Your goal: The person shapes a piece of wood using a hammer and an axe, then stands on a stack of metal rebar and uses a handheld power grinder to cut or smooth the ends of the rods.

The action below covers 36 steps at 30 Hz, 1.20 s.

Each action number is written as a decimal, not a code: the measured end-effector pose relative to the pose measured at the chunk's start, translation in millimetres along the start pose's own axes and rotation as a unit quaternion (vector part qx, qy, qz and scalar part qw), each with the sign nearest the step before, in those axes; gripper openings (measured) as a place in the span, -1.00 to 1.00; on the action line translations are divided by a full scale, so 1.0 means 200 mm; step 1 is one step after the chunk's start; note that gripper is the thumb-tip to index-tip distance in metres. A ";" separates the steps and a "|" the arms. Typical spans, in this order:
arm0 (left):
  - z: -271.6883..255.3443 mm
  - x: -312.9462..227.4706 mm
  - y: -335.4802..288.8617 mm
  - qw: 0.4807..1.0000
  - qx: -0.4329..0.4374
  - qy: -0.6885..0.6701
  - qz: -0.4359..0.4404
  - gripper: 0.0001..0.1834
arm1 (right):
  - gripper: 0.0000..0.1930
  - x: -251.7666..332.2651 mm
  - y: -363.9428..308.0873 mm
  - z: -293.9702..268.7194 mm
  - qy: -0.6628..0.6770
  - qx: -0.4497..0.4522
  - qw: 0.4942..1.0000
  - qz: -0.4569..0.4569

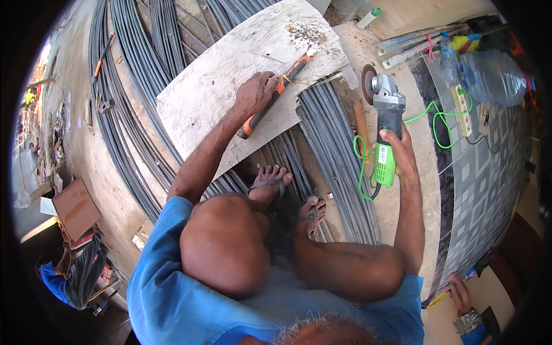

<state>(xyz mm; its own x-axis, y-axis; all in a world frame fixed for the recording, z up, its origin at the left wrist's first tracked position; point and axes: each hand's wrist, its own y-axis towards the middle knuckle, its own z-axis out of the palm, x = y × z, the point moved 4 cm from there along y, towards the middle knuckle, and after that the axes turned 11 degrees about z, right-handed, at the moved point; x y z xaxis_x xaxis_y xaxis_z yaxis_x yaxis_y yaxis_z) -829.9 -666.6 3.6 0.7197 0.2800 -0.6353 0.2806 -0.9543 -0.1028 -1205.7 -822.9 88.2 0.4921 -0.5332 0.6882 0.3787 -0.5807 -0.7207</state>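
My right hand (399, 149) is wrapped around the body of a green and black angle grinder (384, 164), thumb across its front. The grinder stands upright, its brown disc (368, 84) at the top, and a bright green cord loops beside it. On the left, my left hand (256, 94) lies over a whitish wooden board (213, 109), fingers curled against a long orange and black handled tool (271, 100). That tool slants across the board with a pale tip at its far end; its exact kind is unclear. Bundled steel bars (336, 149) run beneath and beside the board.
My feet (270, 184) rest among the bars. At right are a power strip (462, 109) with green cord, a large clear plastic bottle (491, 77) and patterned grey tiles (489, 172). Another person's hand (458, 294) shows at lower right. Another orange-handled tool (104, 54) lies far left.
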 end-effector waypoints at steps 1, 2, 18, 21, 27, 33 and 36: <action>-0.01 0.01 0.14 1.000 0.008 0.004 0.015 -0.41 | -0.46 -0.02 -0.01 -0.04 0.023 -0.008 1.000 -0.007; -0.02 0.02 0.27 0.999 0.017 0.010 0.031 -0.39 | -0.47 -0.05 -0.02 -0.07 0.048 -0.016 0.999 -0.013; -0.76 -0.47 0.48 0.954 -0.229 -0.052 0.187 -0.64 | -0.42 0.06 -0.11 -0.07 0.051 -0.026 0.996 -0.064; -0.86 -0.55 0.23 0.922 -0.332 -0.126 0.154 -0.59 | -0.41 0.18 -0.09 0.07 0.056 0.012 0.994 -0.094; -0.65 -0.45 -0.03 0.899 -0.390 -0.155 0.123 -0.54 | -0.34 0.24 -0.08 0.39 0.016 0.072 0.993 -0.097; -0.68 -0.48 -0.15 0.920 -0.380 0.027 0.094 -0.60 | -0.28 0.18 -0.02 0.56 -0.091 0.087 0.981 -0.147; -0.69 -0.54 -0.16 0.918 -0.386 0.016 0.087 -0.65 | -0.28 0.19 -0.02 0.58 -0.128 0.093 0.972 -0.175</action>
<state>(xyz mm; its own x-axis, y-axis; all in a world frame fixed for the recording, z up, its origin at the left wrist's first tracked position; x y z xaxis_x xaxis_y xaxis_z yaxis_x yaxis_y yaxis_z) -828.2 -650.8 181.6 0.8109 0.1454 -0.5668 0.5179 -0.6293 0.5795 -1097.4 -769.9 108.3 0.4777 -0.1399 0.8673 0.6810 -0.5648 -0.4661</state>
